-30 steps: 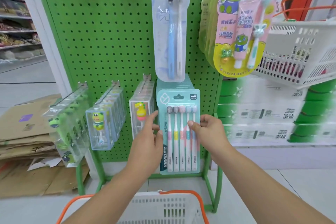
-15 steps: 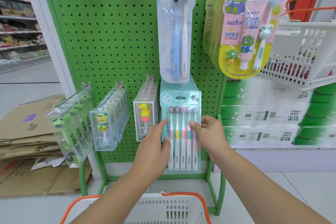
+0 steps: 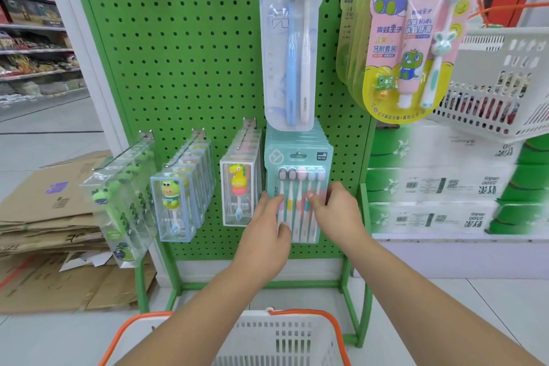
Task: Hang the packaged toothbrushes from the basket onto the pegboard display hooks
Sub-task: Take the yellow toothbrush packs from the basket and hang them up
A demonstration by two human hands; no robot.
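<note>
Steadying the teal five-brush pack [image 3: 298, 187] from both sides looks like the reason for this hold: the pack hangs at the front of a stack on its pegboard hook [image 3: 299, 153], and a hand at each edge would keep it square as it settles against the packs behind. The left hand [image 3: 264, 235] lies with fingers nearly straight against the pack's left edge and lower face, thumb near the bottom, pressing, not clutching. The right hand [image 3: 335, 211] pinches the right edge, thumb on the front, fingers curled toward the rim. Above both hands hangs a two-brush pack [image 3: 289, 38]; left of the left hand hang boxed children's brushes [image 3: 237, 193]. The basket [image 3: 276, 339] sits below the forearms, contents hidden. I judge this pack nearly hung.
</note>
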